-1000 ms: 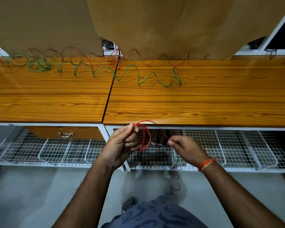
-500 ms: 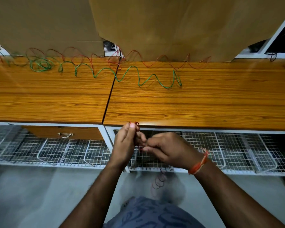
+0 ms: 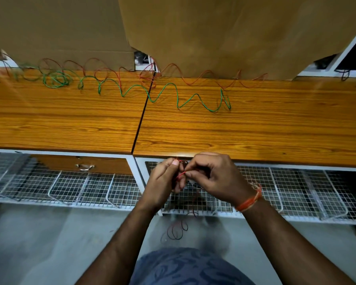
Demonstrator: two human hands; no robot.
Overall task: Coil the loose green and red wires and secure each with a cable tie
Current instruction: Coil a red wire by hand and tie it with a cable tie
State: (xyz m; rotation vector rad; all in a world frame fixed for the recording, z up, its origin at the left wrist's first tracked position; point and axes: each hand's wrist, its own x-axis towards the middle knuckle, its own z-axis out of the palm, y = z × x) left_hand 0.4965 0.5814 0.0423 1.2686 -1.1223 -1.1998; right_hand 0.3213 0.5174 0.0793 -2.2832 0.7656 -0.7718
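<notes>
My left hand (image 3: 164, 182) and my right hand (image 3: 214, 177) meet just below the desk's front edge, both pinching a thin red wire (image 3: 181, 174) between them. The rest of that red wire hangs down in loose loops (image 3: 176, 231) toward the floor. A wavy green wire (image 3: 193, 99) lies loose across the back of the wooden desk (image 3: 234, 130). A second thin red wire (image 3: 203, 76) snakes along the desk's far edge behind the green one. No cable tie is visible.
Brown cardboard sheets (image 3: 214, 33) stand behind the desk. White wire-mesh trays (image 3: 70, 188) hang under the desktop on both sides of my hands. A drawer with a metal handle (image 3: 84, 166) sits at lower left. Grey floor lies below.
My right hand moved left to meet my left hand. The open red loop held a second ago has closed down to a small bunch between my fingers.
</notes>
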